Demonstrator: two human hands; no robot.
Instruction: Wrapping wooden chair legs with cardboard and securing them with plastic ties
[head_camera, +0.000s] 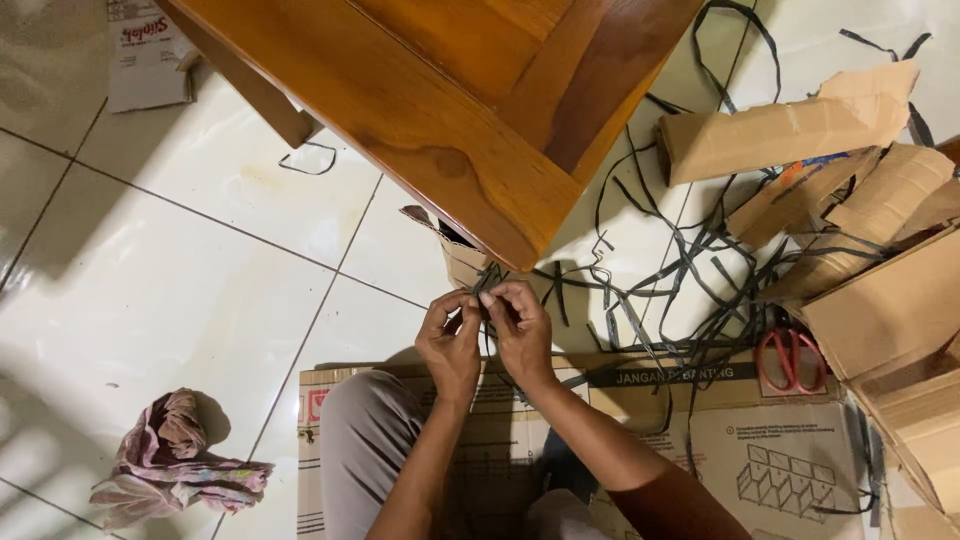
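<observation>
While my fingers (478, 297) pinch together on a thin black plastic strap (492, 278) at frame centre, left hand (450, 345) and right hand (522, 335) meet below the brown wooden furniture corner (520, 215). Light, springy, probably slippery; best gripped near its end. Red-handled scissors (792, 360) lie right.

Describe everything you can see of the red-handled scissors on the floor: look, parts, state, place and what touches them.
The scissors have two red loop handles, plastic by the look, lying side by side towards the viewer; the blades point away and are mostly hidden under black straps, so open or shut cannot be told. They lie flat on flattened cardboard at the person's right, beside a brown box. Straps cross them. Neither hand touches them: the left hand and right hand pinch a strap farther left.
</observation>
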